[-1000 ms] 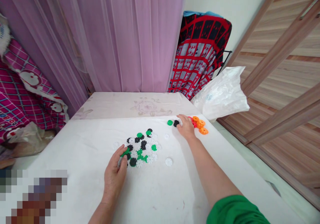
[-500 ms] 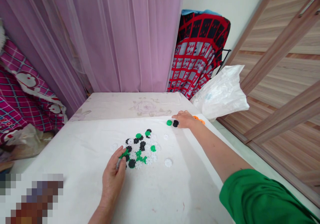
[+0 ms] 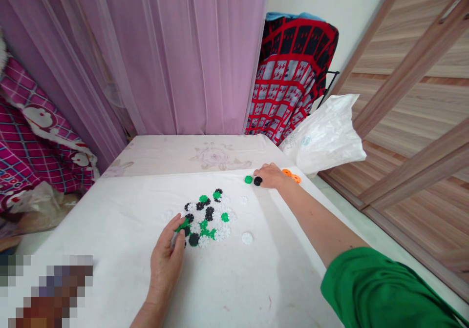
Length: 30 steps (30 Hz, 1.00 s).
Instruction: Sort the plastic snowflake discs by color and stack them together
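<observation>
Toothed plastic discs, the snowflake kind that slot together, lie in a loose pile (image 3: 205, 220) of white, black and green on the white cloth. My left hand (image 3: 168, 247) rests at the pile's left edge, thumb and fingers apart, around a few green and black discs. My right hand (image 3: 269, 176) reaches to the far right, with its fingers closed on a small stack of black discs (image 3: 258, 181); its fingertips are partly hidden. Left of that stack lies a green stack (image 3: 248, 179). Several orange discs (image 3: 291, 175) sit just right of my right hand.
Single white discs (image 3: 247, 238) lie right of the pile. Past the table's (image 3: 120, 274) right far corner stands a white plastic bag (image 3: 326, 137). A purple curtain (image 3: 190, 54) hangs behind, and a wooden wardrobe (image 3: 410, 137) is on the right.
My right hand has shifted very slightly right, and the black discs under its fingers look more evenly stacked. The orange discs show more fully. My left hand stays put.
</observation>
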### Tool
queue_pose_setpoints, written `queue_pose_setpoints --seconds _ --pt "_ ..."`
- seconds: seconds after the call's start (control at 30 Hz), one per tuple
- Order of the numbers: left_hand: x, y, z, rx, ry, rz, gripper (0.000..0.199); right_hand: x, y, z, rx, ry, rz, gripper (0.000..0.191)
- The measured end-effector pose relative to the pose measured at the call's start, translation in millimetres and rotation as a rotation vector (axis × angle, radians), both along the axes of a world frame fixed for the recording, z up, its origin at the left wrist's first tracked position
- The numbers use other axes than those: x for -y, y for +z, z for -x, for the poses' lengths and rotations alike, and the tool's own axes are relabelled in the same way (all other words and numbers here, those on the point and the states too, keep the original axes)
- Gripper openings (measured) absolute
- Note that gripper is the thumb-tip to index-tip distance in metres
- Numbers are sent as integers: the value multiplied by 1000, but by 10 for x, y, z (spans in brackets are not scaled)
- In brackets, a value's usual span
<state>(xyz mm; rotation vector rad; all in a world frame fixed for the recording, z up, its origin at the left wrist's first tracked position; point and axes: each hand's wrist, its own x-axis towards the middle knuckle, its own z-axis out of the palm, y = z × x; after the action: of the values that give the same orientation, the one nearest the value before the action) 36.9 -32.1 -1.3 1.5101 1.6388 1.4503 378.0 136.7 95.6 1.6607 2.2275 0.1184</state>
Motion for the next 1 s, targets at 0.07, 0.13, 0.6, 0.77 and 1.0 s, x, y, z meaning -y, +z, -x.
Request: queue_pose_setpoints --seconds 0.07,0.13,0.6,0.77,1.0 --pt "-3 -5 3 -4 -4 -2 34 16 10 11 0 -5 -3 45" --pt "-7 -8 6 -10 -7 -3 34 29 14 22 -7 2 -3 47" --pt "-16 -6 3 1 -3 -9 34 -19 -14 76 -13 -2 49 32" --pt "-15 -3 7 5 -16 -7 34 52 21 75 -48 -40 -30 53" --pt "-22 1 -10 5 -7 -3 33 456 -64 613 -401 170 -233 28"
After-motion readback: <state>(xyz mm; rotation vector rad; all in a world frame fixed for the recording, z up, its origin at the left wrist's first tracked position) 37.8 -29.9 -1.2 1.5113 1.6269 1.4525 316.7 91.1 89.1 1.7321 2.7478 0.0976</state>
